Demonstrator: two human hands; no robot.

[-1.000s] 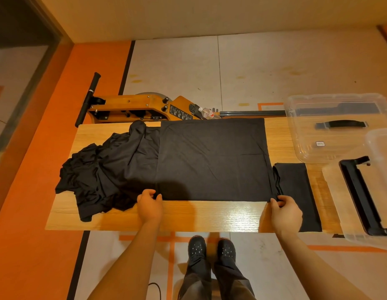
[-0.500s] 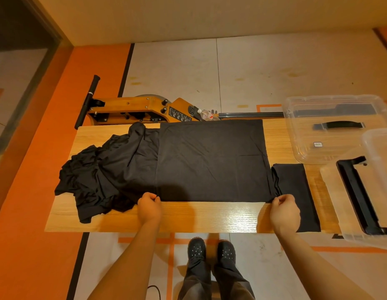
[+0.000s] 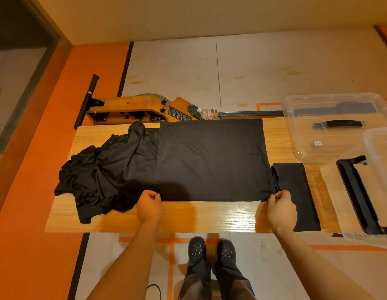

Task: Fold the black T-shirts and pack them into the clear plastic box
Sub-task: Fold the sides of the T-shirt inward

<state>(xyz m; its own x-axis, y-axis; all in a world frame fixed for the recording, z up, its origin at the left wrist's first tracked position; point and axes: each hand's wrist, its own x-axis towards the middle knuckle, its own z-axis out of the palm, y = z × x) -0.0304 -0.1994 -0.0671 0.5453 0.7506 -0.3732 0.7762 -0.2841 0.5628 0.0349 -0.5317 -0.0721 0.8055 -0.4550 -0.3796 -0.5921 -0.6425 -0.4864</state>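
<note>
A black T-shirt [image 3: 212, 159] lies flat as a wide rectangle in the middle of the wooden table [image 3: 210, 215]. My left hand [image 3: 149, 205] pinches its near left corner. My right hand [image 3: 281, 207] pinches its near right corner. A crumpled heap of black T-shirts [image 3: 101, 174] sits to the left, partly under the flat shirt. A folded black T-shirt [image 3: 296, 191] lies to the right, beside my right hand. The clear plastic box [image 3: 378, 191] stands at the right edge, with its black handle showing.
A clear plastic lid [image 3: 331, 126] with a black handle lies at the table's far right. Behind the table stands a wooden rowing machine [image 3: 140, 109] with a plastic bottle [image 3: 206, 114] on it. My black shoes [image 3: 212, 250] are under the near edge.
Both hands have closed their fingers onto the shirt's near corners; the right hand went from resting flat to pinching. The shirt has stayed flat.
</note>
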